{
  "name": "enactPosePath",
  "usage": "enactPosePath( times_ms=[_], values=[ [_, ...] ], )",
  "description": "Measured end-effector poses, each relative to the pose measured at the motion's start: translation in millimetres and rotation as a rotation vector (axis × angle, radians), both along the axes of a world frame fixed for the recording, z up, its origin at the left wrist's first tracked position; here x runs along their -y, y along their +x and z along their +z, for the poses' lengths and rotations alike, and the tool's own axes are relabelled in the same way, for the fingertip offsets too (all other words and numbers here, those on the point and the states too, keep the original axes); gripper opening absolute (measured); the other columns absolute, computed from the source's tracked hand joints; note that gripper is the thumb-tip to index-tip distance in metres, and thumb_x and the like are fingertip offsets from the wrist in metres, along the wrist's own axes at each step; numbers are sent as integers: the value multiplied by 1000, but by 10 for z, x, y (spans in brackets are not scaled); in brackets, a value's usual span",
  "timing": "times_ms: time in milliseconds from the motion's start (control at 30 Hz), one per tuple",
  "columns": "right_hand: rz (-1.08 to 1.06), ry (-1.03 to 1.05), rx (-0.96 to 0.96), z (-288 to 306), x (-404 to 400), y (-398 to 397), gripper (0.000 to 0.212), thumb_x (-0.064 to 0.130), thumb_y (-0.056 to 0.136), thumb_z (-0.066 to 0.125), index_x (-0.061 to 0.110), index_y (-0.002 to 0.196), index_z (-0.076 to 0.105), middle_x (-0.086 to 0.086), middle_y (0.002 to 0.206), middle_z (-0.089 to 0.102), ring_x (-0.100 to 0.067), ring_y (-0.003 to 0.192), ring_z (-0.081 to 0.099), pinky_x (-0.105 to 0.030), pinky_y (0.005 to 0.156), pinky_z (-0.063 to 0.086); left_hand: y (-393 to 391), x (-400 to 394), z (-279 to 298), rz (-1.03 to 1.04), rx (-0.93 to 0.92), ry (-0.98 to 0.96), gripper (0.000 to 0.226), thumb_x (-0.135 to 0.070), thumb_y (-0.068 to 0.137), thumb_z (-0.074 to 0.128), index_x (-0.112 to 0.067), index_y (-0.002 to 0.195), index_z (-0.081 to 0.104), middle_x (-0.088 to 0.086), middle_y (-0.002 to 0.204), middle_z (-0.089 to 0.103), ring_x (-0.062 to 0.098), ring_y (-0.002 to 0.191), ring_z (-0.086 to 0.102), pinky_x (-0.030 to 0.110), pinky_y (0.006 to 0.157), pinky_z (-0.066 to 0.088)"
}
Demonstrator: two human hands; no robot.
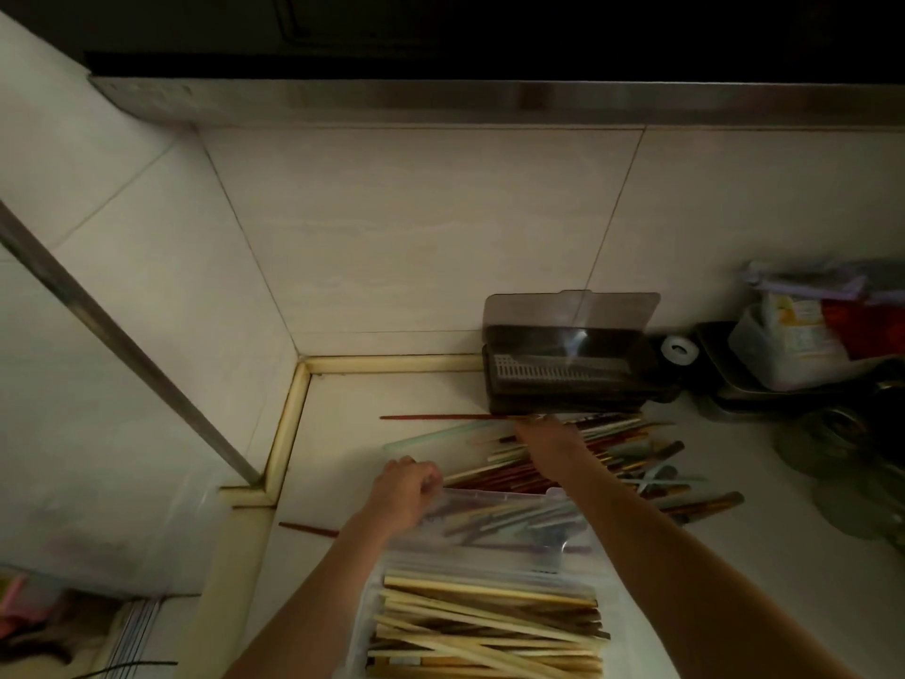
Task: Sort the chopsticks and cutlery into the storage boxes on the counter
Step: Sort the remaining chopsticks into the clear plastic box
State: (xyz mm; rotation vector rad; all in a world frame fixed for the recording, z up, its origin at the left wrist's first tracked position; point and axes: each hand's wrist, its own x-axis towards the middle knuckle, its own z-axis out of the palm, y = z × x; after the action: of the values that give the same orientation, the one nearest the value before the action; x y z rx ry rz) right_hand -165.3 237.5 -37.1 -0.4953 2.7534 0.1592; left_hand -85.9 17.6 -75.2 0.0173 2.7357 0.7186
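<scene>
we see a dim counter point(343, 399) in a tiled corner. our left hand point(404, 487) is curled at the left end of the raised clear lid point(504, 519) of the near storage box point(485, 624), fingers bent over its edge, gripping it. that clear box sits at the bottom of the view and is full of pale wooden chopsticks point(485, 619) lying lengthwise. our right hand point(546, 436) reaches past the lid into the loose pile of mixed chopsticks and cutlery point(631, 458) spread on the counter; its fingers point away from us and are hidden, so we cannot tell whether they hold anything. a dark red chopstick point(440, 417) lies just beyond the fingertips, running left along the counter. a second reddish chopstick point(308, 528) lies apart, left of the left forearm. behind the pile, against the wall, stands a dark storage box point(568, 379) with its smoky lid point(570, 311) tipped up. to the right we see a heap of containers and dishes point(803, 355), too dim to read.
</scene>
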Motion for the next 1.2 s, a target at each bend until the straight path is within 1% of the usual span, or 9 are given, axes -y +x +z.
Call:
enactPosePath(
  times_ms=[267,567,633,700,767,800,900,1033,1200],
  values=[
    [65,-31,90,-24,-38,-26,31,15,98,40,11,127,46,-14,134,47,-29,126,41,-44,101,42,-34,-26,-11,69,-3,23,16,-25,92,54,-24,98,68,-4,91,50,22,99,56,30,88,45],
    [172,-191,12,183,-9,153,34,21,94,46,24,128,46,-10,126,53,-29,110,54,-32,88,43,-37,-47,49,90,-57,125,17,-24,92,54,-22,95,71,1,94,64,22,95,60,37,88,49],
    [277,-258,-100,205,43,290,42,9,88,51,25,126,50,-7,121,57,-29,108,56,-33,87,43,-31,-165,256,214,-24,349,22,-24,96,51,-13,97,70,7,94,69,22,89,64,36,85,51],
    [375,-361,-210,238,127,478,46,4,79,60,24,120,57,-5,107,64,-26,100,60,-33,84,45,-12,-260,502,401,220,772,32,-30,98,46,-5,102,65,11,87,69,21,77,68,30,74,55],
    [428,-502,-249,282,218,664,37,13,78,65,23,114,63,-1,94,66,-22,88,61,-30,77,47,46,-260,712,438,493,1133,32,-31,98,47,-4,101,63,14,86,71,23,70,70,27,65,58],
    [442,-572,-238,305,250,745,30,19,79,65,22,108,66,-1,90,65,-21,84,61,-29,74,47,77,-229,780,393,549,1182,26,-26,97,49,-4,99,63,15,85,72,23,69,71,27,62,59],
    [368,-740,-115,356,284,929,25,34,82,56,21,97,72,-3,90,64,-21,83,60,-34,70,50,196,-130,871,265,568,1136,17,-10,95,50,0,100,62,12,74,71,17,65,69,22,60,57],
    [264,-778,-14,439,267,1123,35,43,87,42,37,116,60,0,97,60,-20,91,60,-34,73,49,292,-17,849,194,597,1123,18,-6,92,53,-3,104,66,11,79,71,12,69,69,17,63,56],
    [108,-799,7,440,75,1348,29,26,87,64,37,112,67,22,89,63,2,84,58,-29,73,50,382,213,898,25,690,975,39,-7,75,66,-13,114,64,15,95,72,15,77,70,20,67,57]
  ],
)
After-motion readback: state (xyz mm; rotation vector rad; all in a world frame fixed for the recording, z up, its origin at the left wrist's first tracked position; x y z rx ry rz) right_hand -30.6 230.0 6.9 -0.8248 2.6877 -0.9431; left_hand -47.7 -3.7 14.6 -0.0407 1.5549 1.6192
